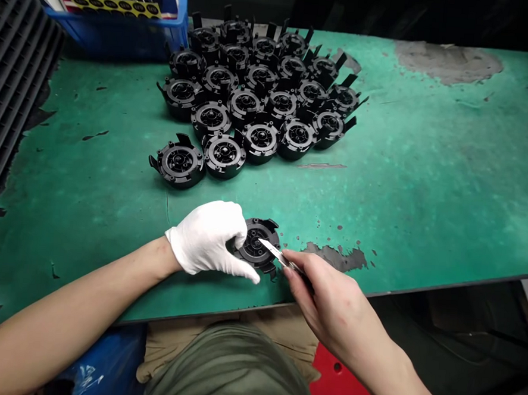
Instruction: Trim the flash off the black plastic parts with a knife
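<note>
My left hand [212, 236], in a white glove, is closed around the left side of a round black plastic part [260, 257] near the table's front edge. Its thumb stretches along the near side and its curled fingers rest on the rim. My bare right hand [325, 293] grips a craft knife [273, 252] like a pen. The blade points left over the face of the part; whether it touches cannot be made out. Behind my hands stand several similar black parts [261, 138], face up with upright tabs.
The green table top [409, 170] has worn grey patches. A blue bin [117, 36] with packaging in it stands at the back left. Stacked black ribbed trays [11, 87] line the left edge. Below the front edge are a red stool seat [342, 384] and blue plastic [111, 361].
</note>
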`<state>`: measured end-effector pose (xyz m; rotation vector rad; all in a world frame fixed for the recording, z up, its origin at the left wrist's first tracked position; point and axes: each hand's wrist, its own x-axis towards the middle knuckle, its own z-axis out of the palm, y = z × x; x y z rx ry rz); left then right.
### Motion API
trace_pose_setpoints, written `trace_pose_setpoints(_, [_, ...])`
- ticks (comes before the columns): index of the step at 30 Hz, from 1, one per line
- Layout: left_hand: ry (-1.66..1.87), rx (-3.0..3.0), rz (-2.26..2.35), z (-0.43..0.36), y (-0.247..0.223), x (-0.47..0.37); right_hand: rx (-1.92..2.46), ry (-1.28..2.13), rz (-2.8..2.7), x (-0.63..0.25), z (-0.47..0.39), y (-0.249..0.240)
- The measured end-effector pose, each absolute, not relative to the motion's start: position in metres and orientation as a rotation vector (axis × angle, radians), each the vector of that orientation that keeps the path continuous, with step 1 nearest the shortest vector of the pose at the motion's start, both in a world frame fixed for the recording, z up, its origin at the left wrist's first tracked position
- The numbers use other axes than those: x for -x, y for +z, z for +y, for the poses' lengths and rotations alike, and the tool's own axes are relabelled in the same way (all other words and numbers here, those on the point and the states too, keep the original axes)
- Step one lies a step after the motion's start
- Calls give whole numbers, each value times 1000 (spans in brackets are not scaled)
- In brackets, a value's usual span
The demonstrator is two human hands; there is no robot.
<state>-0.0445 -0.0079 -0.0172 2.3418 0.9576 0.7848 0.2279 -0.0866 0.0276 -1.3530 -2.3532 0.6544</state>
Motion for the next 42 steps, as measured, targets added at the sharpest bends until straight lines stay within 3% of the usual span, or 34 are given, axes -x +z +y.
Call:
trace_pose_setpoints(15, [849,-2361,897,-7,-19,44,1309,719,-2360,-229,-87,23])
trace_pose_setpoints(24, [801,-2328,954,-7,-17,45,1252,1056,-2259,-237,-77,29])
trace_pose_setpoints(36, [751,-2259,1027,-9,-19,43,1264,552,-2393,-234,-80,22])
trace_pose_setpoints(42, [790,-2272,1000,-9,-22,45,1259,637,-2397,-233,-82,19])
